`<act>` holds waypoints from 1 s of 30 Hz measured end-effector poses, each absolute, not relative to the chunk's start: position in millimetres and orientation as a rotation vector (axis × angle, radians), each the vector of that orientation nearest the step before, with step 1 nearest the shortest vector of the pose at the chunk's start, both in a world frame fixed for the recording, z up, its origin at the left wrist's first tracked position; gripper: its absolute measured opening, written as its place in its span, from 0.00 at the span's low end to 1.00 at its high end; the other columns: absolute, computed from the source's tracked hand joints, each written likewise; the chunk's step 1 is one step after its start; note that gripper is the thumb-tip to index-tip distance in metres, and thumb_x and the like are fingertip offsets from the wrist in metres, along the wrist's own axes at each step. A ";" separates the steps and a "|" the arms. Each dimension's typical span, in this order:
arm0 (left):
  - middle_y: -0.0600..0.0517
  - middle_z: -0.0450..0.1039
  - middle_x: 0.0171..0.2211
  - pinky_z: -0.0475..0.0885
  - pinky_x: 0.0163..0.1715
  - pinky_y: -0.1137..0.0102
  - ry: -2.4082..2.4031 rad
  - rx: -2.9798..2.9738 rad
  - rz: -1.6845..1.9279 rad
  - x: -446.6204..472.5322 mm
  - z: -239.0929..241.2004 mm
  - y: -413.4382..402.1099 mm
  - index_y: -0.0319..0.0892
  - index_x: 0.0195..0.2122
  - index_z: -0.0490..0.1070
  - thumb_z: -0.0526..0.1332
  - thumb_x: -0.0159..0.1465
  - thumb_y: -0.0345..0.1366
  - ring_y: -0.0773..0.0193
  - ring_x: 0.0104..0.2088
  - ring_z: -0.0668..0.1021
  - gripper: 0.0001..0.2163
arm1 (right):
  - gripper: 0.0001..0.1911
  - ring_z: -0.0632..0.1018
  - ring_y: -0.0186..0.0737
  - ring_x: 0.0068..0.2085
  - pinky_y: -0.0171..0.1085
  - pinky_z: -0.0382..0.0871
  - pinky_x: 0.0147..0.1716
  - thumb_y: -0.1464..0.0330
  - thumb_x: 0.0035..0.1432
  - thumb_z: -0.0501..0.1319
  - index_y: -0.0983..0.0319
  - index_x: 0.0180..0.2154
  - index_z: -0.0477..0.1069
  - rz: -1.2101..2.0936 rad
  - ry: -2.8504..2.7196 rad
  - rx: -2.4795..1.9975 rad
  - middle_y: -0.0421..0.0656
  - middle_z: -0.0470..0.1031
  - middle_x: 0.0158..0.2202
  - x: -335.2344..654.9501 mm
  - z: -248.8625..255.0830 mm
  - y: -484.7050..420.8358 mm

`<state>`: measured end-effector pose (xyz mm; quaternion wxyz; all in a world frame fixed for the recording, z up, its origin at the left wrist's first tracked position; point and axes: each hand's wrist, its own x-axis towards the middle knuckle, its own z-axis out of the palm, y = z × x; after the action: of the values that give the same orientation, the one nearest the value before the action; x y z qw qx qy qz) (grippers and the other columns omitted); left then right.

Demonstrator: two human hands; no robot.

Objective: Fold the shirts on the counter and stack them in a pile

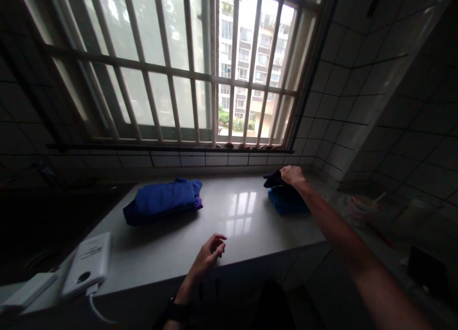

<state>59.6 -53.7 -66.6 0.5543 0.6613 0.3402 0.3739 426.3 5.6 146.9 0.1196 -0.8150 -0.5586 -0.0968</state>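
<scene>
Pale counter (250,225) under barred window (168,67), right hand (292,175) on dark cloth (272,180).

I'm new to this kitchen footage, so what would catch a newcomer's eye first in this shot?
The large barred window dominates the top of the view, with an apartment block visible outside. Below it, on the white countertop, a folded blue garment lies at left. At right, the right hand is on a dark cloth atop a blue pile of fabric, while the left hand is near the counter's front edge.
</scene>
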 end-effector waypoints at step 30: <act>0.41 0.61 0.62 0.78 0.31 0.69 0.959 1.448 1.140 67.8 -81.8 -48.0 0.50 0.65 0.63 0.75 0.49 0.42 0.64 0.38 0.79 0.41 | 0.35 0.78 0.49 0.48 0.47 0.71 0.52 0.40 0.66 0.50 0.59 0.22 0.73 0.273 -1.979 -1.095 0.49 0.79 0.46 302.4 168.9 -68.6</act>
<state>67.8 -48.0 -81.8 0.5073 0.6006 0.3978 0.4730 302.4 -68.6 168.9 0.4184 -0.4366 -0.7889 0.1089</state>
